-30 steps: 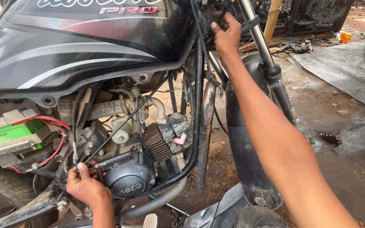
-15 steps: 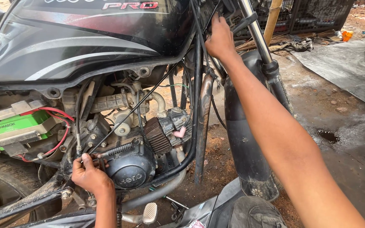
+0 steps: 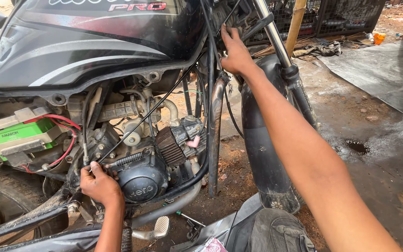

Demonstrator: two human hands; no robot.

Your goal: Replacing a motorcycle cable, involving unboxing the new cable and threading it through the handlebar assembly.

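Observation:
A black motorcycle with a black fuel tank point(image 3: 99, 42) fills the view. My left hand point(image 3: 100, 183) is low at the engine, fingers closed on the end of a thin black cable point(image 3: 150, 114) beside the round dark engine cover point(image 3: 141, 179). The cable runs diagonally up toward the steering head. My right hand point(image 3: 235, 52) reaches up there, fingers curled around the cables and frame next to the shiny fork tube point(image 3: 276, 39). The front mudguard point(image 3: 262, 149) hangs below my right forearm.
A green battery point(image 3: 17, 135) with red wires sits at the left under the tank. The exhaust pipe point(image 3: 214, 135) drops in front of the engine. A foot peg point(image 3: 160, 227) and a screwdriver point(image 3: 185, 217) lie low. Wet dirt ground and a dark mat point(image 3: 374, 70) at right.
The view has shifted slightly, so the motorcycle sits a little lower and to the right. My left hand stays at the cable end by the engine; my right hand stays at the steering head.

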